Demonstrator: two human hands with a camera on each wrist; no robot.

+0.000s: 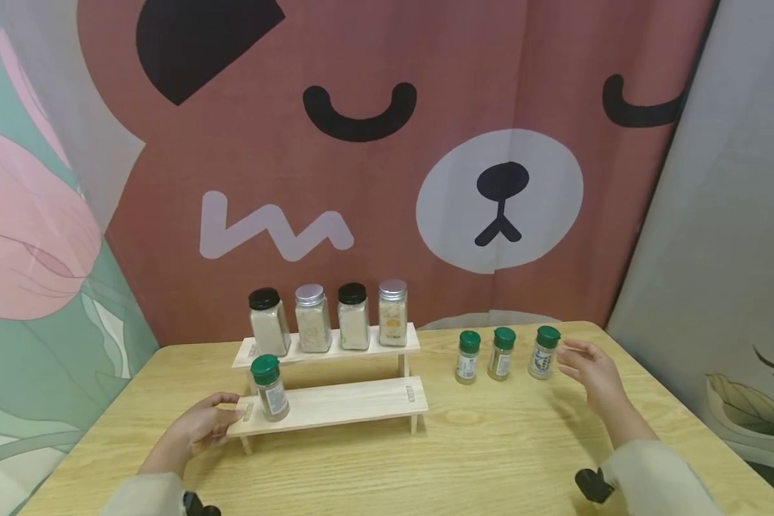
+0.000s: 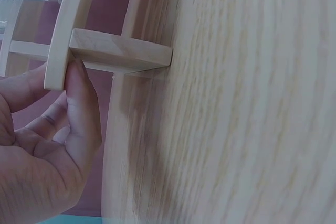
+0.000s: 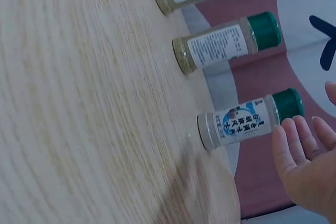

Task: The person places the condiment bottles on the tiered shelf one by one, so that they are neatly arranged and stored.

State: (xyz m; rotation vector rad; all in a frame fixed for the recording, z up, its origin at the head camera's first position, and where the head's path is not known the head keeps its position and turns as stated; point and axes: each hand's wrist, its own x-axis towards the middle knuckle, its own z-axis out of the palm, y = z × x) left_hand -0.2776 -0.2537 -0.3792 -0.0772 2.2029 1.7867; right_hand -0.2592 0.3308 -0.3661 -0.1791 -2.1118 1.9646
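Observation:
My left hand [image 1: 200, 424] pinches the left end of the lower board of a two-tier wooden spice rack [image 1: 348, 403]. In the left wrist view, thumb and index finger lie on opposite faces of the board [image 2: 62, 51]. On that board's left end stands a green-capped spice jar [image 1: 272, 390]. My right hand [image 1: 592, 374] is beside the rightmost green-capped spice jar [image 1: 543, 355], fingers extended, holding nothing. The right wrist view shows the fingertips close to the green cap [image 3: 287, 104]; whether they touch it I cannot tell.
Two more green-capped jars [image 1: 467, 358] [image 1: 502, 355] stand left of the rightmost one on the wooden table [image 1: 477, 459]. Several square glass jars [image 1: 312, 322] with black or silver lids line the rack's upper tier. A bear-print curtain [image 1: 374, 215] hangs behind the table.

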